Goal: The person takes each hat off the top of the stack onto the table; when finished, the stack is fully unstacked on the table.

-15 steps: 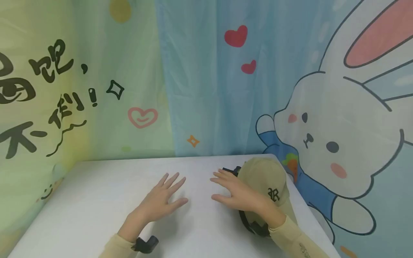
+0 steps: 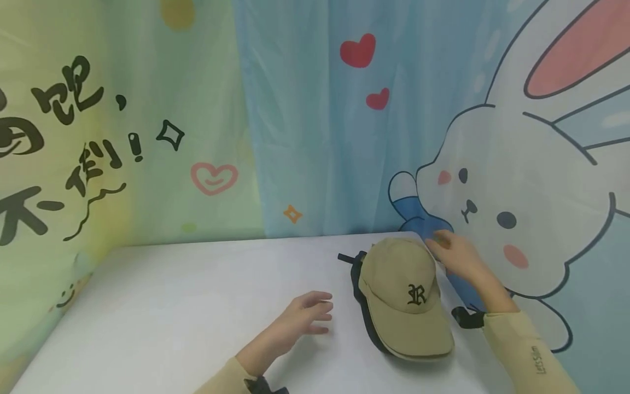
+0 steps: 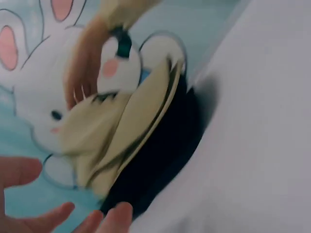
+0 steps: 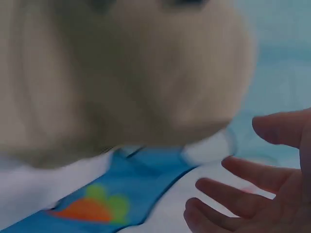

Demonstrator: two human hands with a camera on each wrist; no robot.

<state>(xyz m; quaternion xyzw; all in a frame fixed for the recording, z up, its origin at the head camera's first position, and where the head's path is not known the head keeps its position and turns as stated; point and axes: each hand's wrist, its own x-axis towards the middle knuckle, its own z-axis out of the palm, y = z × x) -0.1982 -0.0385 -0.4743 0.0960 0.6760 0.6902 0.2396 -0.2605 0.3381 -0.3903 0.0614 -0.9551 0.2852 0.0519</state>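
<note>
A tan baseball cap with a black letter on its front lies on the right part of the table, brim toward the near side. Beneath it a black cap shows along the left edge, with a dark strap end sticking out at the back. My left hand hovers to the left of the caps, fingers loosely bent and holding nothing. Past the tan cap's right side is my right hand, thumb and fingers spread apart in the right wrist view, nothing between them.
The white table stretches to the left of the caps. A printed curtain with a cartoon rabbit hangs behind and along the right side. Each forearm wears a dark wrist mount, such as the right one.
My right hand has swung from over the cap's left side to beyond its right side, uncovering the cap. My left hand has moved right, toward the caps, its fingers less spread.
</note>
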